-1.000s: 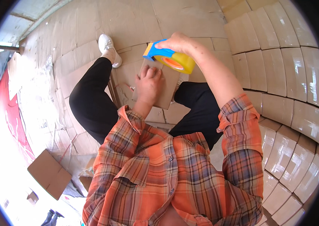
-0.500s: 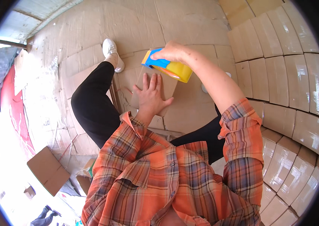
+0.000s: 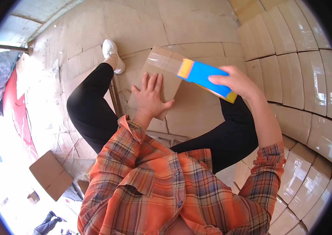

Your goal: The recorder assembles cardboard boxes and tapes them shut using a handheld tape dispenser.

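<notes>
Item: cardboard box [image 3: 162,80], partly taped, on the cardboard floor between your legs; your left hand [image 3: 150,100] lies flat on it, fingers spread. Your right hand [image 3: 234,80] grips a blue-and-yellow tape dispenser [image 3: 205,78] at the box's far flap; sealing looks unfinished.

Floor of flattened cardboard sheets [image 3: 197,23] w/ small taped carton [image 3: 162,74] lying on it, stacked boxes [image 3: 291,51] alongside.

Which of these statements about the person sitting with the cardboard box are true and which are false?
1. The right hand holds a blue and yellow tape dispenser. True.
2. The left hand is lifted clear of the box. False: it lies flat on the small cardboard box.
3. The box top is taped. True.
4. The person wears a plain green shirt. False: the shirt is orange plaid.
</notes>
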The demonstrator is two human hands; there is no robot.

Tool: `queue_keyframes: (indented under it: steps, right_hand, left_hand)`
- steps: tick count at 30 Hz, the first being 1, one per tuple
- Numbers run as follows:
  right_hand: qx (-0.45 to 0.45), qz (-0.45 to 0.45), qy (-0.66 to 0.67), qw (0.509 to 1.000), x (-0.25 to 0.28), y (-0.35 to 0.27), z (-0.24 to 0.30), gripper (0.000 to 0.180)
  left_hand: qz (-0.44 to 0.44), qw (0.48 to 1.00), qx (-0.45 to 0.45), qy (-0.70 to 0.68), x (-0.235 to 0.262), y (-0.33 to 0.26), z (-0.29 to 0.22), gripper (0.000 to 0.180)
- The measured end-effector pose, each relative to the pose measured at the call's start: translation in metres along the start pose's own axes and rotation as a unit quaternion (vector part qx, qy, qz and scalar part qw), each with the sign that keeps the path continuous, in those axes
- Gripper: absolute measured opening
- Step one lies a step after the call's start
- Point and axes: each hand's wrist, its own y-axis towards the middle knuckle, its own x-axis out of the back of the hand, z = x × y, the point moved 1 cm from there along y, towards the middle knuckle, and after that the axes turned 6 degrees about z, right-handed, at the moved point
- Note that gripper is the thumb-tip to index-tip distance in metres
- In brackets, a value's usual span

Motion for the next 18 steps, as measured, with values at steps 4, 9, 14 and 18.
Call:
queue_keyframes:
  steps: [4, 9, 14, 18]
  right_hand:
    - [-0.017, -0.03, -0.02, 0.999, 0.009, -0.044, -0.036, 0.057]
    - [-0.028, -0.02, 0.08, 0.996, 0.012, -0.064, -0.064, 0.058]
    - [-0.038, -0.016, 0.07, 0.997, 0.007, -0.041, -0.09, 0.056]
    - [-0.058, -0.006, 0.056, 0.997, 0.0, -0.018, -0.109, 0.057]
  left_hand:
    - [-0.004, 1.0, 0.002, 0.006, 0.0, -0.001, 0.003, 0.099]
    - [-0.008, 1.0, -0.029, 0.0, 0.001, 0.004, -0.007, 0.099]
    - [0.001, 1.0, -0.027, -0.013, 0.001, 0.006, 0.0, 0.099]
    - [0.002, 0.999, -0.029, -0.016, 0.002, 0.007, 0.0, 0.1]
